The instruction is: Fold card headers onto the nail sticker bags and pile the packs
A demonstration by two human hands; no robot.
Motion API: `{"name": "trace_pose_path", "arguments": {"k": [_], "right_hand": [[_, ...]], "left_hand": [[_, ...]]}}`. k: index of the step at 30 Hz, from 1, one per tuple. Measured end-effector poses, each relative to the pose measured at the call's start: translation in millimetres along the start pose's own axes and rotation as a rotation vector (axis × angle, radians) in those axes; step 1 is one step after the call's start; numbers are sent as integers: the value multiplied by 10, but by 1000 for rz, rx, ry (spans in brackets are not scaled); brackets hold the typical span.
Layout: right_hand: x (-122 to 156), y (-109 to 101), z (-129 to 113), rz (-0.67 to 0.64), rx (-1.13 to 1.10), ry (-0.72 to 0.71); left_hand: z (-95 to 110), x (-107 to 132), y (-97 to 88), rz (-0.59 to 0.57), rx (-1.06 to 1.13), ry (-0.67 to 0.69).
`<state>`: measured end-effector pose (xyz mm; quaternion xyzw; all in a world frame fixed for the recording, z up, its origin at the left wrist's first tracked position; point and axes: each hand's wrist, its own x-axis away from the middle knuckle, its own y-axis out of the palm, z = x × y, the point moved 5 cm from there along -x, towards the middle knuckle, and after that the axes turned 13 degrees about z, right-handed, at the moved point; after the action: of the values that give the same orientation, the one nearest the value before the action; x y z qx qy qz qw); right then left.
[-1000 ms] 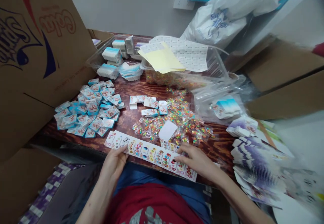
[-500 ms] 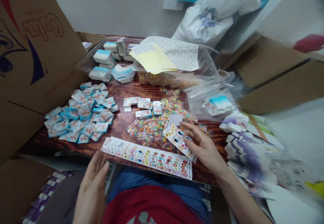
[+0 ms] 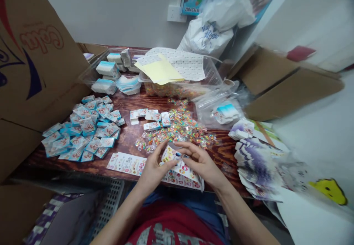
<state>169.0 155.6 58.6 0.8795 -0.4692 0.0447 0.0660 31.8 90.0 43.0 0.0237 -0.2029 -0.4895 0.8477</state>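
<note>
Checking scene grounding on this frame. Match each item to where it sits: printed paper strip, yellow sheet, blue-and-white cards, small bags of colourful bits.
Things:
1. printed paper strip
2. yellow sheet
3. blue-and-white cards
4. small bags of colourful bits

Places:
A. loose in the middle of the wooden table
B. held between the left hand and right hand
C. on top of the clear plastic tub
D. spread over the left side of the table

Pairs: 1-B, 2-C, 3-D, 4-A
</note>
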Motion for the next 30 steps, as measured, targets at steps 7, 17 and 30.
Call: {"name": "trace_pose_path", "arguments": {"k": [7,17,30], "right_hand": [[-57,13,-145,88,222,-130],[-55,-131,47,-29,464,-50],[-112,-38,292,176,481,-20]], "left_hand": [[-15,-17,-60,12,-14,-6],[103,4,-278,17,44,-37],[-452,95,-3,-205,183,-424]]}}
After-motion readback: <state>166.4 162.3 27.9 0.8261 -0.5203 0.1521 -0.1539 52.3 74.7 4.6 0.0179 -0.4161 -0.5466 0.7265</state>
